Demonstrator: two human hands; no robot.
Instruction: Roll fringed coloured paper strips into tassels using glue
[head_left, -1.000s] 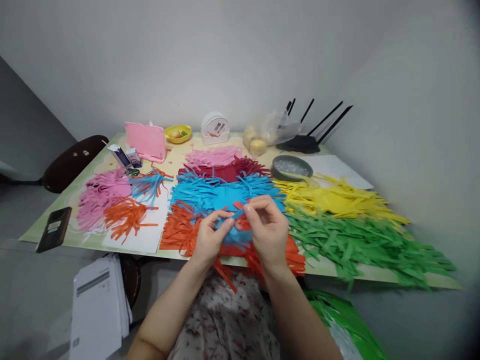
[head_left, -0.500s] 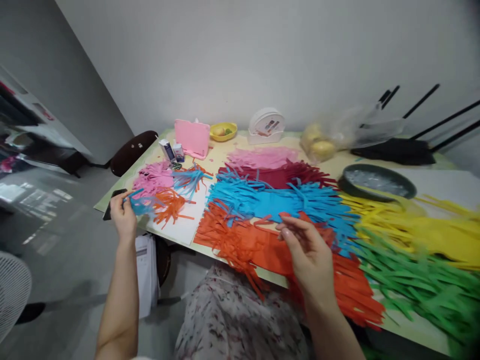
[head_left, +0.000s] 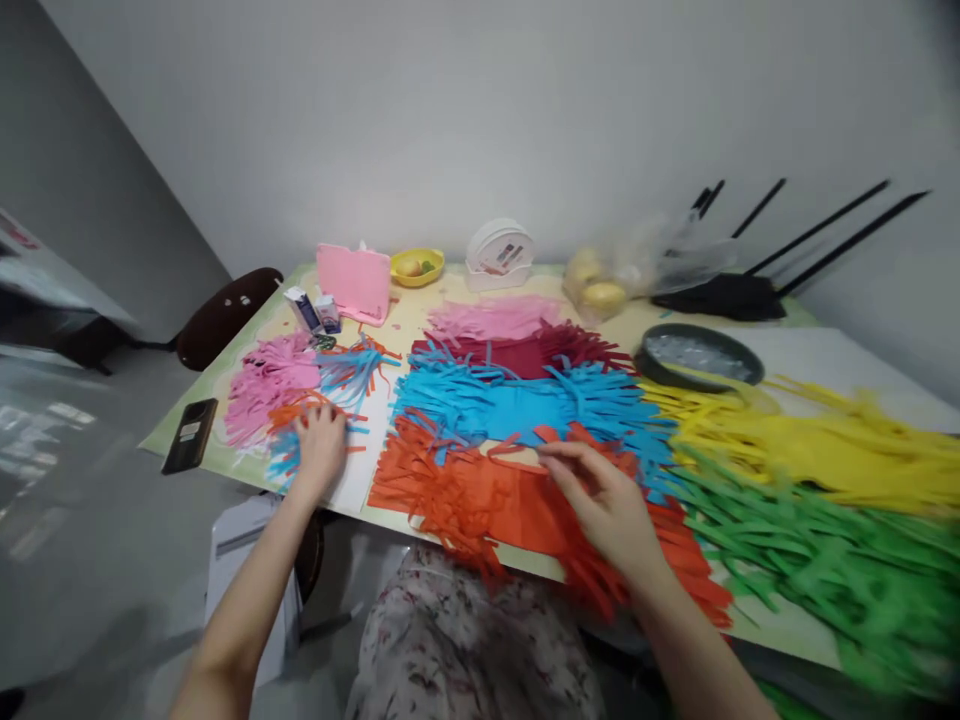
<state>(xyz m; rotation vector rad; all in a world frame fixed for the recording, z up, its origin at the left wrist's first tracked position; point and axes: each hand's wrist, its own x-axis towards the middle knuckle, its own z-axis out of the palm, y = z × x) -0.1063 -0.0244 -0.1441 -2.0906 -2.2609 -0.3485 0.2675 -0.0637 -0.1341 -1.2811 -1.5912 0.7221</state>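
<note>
My left hand (head_left: 322,445) reaches down onto a small bunch of orange and blue strips (head_left: 285,450) at the table's left; its fingers are bent over the strips, and what lies beneath them is hidden. Over the orange fringed pieces (head_left: 517,500) hovers my right hand (head_left: 600,500), thumb and forefinger brought together near an orange strip; anything between the fingertips is too small to make out. Blue fringe (head_left: 525,405) lies behind the orange, with dark red fringe (head_left: 517,355) and pink fringe (head_left: 495,318) farther back. Pink strips (head_left: 274,380) are heaped at the left.
A phone (head_left: 190,436) rests on the left table edge. Behind stand a pink tablet case (head_left: 354,284), a yellow bowl (head_left: 417,268) and a white holder (head_left: 499,262). Rightward are a dark round dish (head_left: 697,357), yellow fringe (head_left: 825,445) and green fringe (head_left: 840,550).
My left hand has moved right and down from the left edge onto the strips, uncovering the phone. The blue strip it held up is lower. The camera view has shifted; my right hand remains over the orange fringe.
</note>
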